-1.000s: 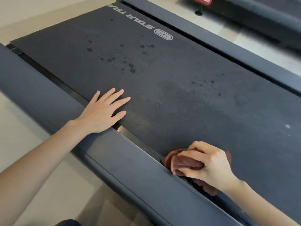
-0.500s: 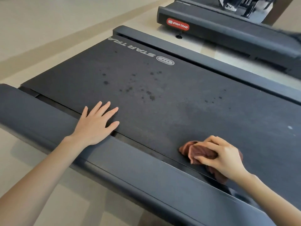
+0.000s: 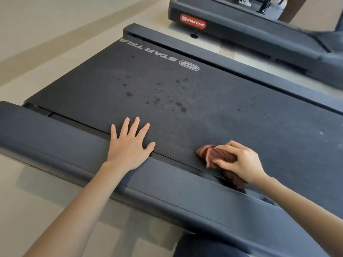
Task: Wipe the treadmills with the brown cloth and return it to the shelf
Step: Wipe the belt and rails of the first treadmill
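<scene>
A black treadmill belt (image 3: 185,93) with dark wet spots and a white logo lies in front of me. My right hand (image 3: 239,162) grips a bunched brown cloth (image 3: 215,154) and holds it against the belt's near edge, at the right. My left hand (image 3: 130,145) lies flat with fingers spread, its palm on the grey side rail (image 3: 74,145) and its fingertips on the belt. The shelf is not in view.
A second treadmill (image 3: 241,30) with a red brand badge stands beyond, across a strip of beige floor (image 3: 46,34). The far side rail (image 3: 241,71) borders the belt. Beige floor also lies to my near left.
The view has tilted up and pulled back, so the second treadmill shows. My right hand slid the cloth leftward along the belt's near edge. My left hand stays flat on the rail.
</scene>
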`<state>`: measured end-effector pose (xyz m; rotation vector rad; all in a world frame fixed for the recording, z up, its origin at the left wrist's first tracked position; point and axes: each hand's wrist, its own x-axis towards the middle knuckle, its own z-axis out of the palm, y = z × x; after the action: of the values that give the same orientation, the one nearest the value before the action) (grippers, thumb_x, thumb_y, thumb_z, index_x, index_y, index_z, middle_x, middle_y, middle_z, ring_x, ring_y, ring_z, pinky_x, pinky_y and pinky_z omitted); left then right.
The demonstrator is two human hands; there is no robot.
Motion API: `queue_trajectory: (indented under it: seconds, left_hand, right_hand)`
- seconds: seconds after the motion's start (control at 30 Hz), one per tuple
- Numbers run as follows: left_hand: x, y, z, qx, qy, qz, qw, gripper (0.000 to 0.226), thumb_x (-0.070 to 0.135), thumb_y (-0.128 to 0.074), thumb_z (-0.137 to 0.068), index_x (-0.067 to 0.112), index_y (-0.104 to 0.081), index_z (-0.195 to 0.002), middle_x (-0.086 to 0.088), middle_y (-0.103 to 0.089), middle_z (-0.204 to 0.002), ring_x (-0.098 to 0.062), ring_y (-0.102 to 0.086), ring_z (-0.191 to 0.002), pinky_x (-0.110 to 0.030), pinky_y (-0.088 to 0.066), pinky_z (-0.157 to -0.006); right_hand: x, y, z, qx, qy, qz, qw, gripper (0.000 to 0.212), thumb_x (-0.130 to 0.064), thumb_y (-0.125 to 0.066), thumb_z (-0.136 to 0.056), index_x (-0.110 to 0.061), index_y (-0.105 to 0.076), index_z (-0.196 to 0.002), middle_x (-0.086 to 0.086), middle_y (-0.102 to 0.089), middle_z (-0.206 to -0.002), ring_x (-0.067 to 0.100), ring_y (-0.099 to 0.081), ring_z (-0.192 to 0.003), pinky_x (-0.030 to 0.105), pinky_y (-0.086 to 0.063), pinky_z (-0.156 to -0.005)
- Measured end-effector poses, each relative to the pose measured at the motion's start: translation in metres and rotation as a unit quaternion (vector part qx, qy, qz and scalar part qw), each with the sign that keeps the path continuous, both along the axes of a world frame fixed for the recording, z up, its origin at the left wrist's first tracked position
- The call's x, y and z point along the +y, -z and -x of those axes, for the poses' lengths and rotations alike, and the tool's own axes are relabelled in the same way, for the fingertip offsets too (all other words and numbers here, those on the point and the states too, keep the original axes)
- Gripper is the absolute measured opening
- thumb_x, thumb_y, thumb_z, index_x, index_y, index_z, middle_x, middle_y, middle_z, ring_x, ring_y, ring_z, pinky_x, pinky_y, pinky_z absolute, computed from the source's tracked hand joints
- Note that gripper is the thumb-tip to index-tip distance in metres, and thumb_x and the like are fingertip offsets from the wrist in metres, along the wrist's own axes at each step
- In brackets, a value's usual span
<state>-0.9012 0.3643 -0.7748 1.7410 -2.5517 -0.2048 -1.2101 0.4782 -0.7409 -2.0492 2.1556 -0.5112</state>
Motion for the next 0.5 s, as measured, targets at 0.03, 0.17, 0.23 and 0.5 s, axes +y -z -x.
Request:
queue_trajectory:
  seconds: [0.03, 0.17, 0.23, 0.5]
  left_hand:
    - [0.001, 0.0, 0.0, 0.004, -0.002, 0.001, 1.0, 0.066, 0.062, -0.019, -0.09, 0.036, -0.003, -0.149, 0.003, 0.004, -0.159, -0.023, 0.01, -0.145, -0.054, 0.001, -0.114]
    - [0.004, 0.0, 0.001, 0.004, -0.009, 0.012, 1.0, 0.067, 0.063, -0.018, -0.09, 0.037, 0.0, -0.148, 0.004, 0.006, -0.159, -0.022, 0.011, -0.145, -0.053, 0.001, -0.115]
    - [0.003, 0.001, 0.001, 0.003, -0.011, 0.018, 1.0, 0.067, 0.063, -0.018, -0.089, 0.037, -0.001, -0.148, 0.005, 0.006, -0.159, -0.022, 0.011, -0.145, -0.053, 0.001, -0.115]
    - [-0.011, -0.001, 0.003, 0.02, 0.01, 0.021, 1.0, 0.061, 0.06, -0.02, -0.091, 0.042, -0.007, -0.147, 0.014, 0.002, -0.158, -0.017, 0.009, -0.145, -0.054, 0.0, -0.114]
  right_hand:
    - [-0.014, -0.001, 0.007, -0.008, 0.035, -0.012, 0.999, 0.04, -0.072, -0.055, -0.07, -0.047, -0.061, -0.102, -0.023, -0.056, -0.088, 0.01, -0.059, -0.087, 0.031, -0.046, -0.07]
    - [-0.114, -0.001, 0.001, 0.012, 0.128, 0.006, 0.992, 0.038, -0.062, -0.06, -0.078, -0.038, -0.065, -0.107, -0.008, -0.065, -0.105, 0.024, -0.059, -0.103, 0.036, -0.043, -0.079]
    - [-0.143, -0.001, -0.016, 0.01, 0.155, 0.034, 0.987, 0.038, -0.058, -0.06, -0.081, -0.037, -0.063, -0.112, -0.002, -0.063, -0.109, 0.027, -0.059, -0.104, 0.036, -0.042, -0.078]
    - [-0.042, 0.009, -0.042, 0.048, -0.087, 0.103, 0.99, 0.033, -0.061, -0.055, -0.077, -0.039, -0.067, -0.098, -0.013, -0.06, -0.084, 0.009, -0.061, -0.073, 0.018, -0.042, -0.057]
